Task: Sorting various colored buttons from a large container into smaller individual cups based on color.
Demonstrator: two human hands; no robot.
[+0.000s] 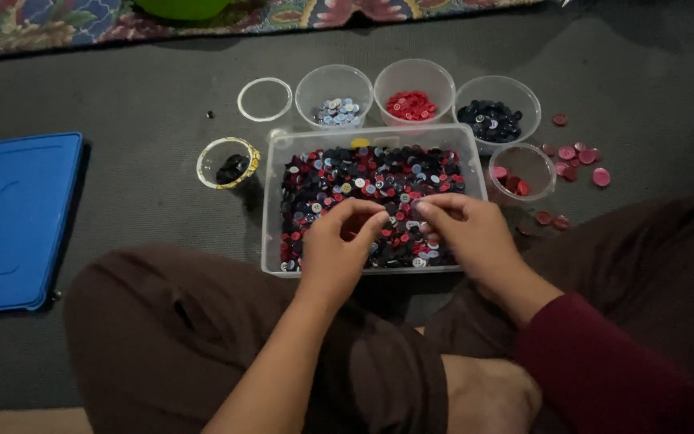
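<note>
A clear rectangular plastic tub (271, 201) sits on the grey floor before my crossed legs, filled with mixed buttons (371, 173) in black, red, blue and white. My left hand (339, 245) hovers over the tub's near half with fingertips pinched together above the buttons. My right hand (463, 229) rests beside it, fingers curled down into the pile. Whether either hand holds a button is too small to tell. Behind the tub stand three clear bowls: one with pale blue buttons (336, 111), one with red buttons (411, 104), one with dark buttons (491, 119).
A small cup with pink buttons (516, 181) stands right of the tub, with loose pink buttons (580, 157) scattered on the floor. A yellow-rimmed cup (228, 163) and a clear lid (264, 100) lie at left. A blue lid (10, 217) lies far left.
</note>
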